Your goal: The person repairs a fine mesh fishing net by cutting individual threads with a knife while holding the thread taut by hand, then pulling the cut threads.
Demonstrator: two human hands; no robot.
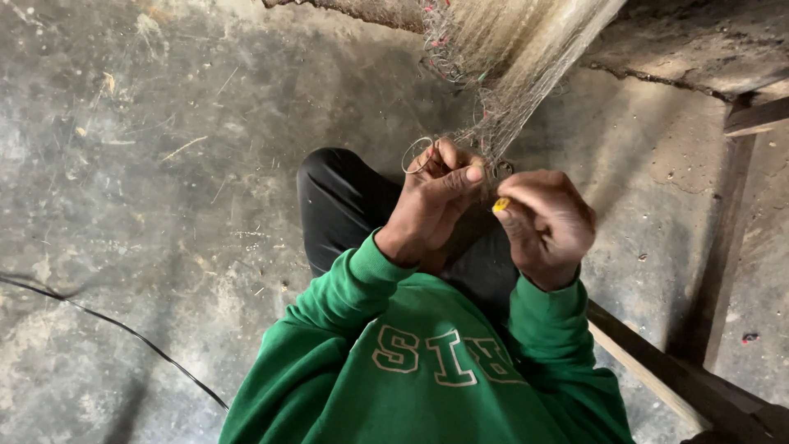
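A fine pale fishing net [526, 66] stretches from the top of the view down to my hands. My left hand [436, 201] pinches the net's lower end, with a thin loop of line [417, 154] curling out beside its fingers. My right hand [551, 226] is closed around a small yellow tool [500, 205], its tip against the net next to my left thumb. Both hands touch each other above my knee in black trousers [345, 205]. Green sleeves cover my arms.
A rough grey concrete floor [148, 181] lies all around. A black cable [123, 329] runs across the lower left. Wooden beams [723, 247] stand at the right, one slanting by my right elbow. A crumbling ledge [699, 49] sits at top right.
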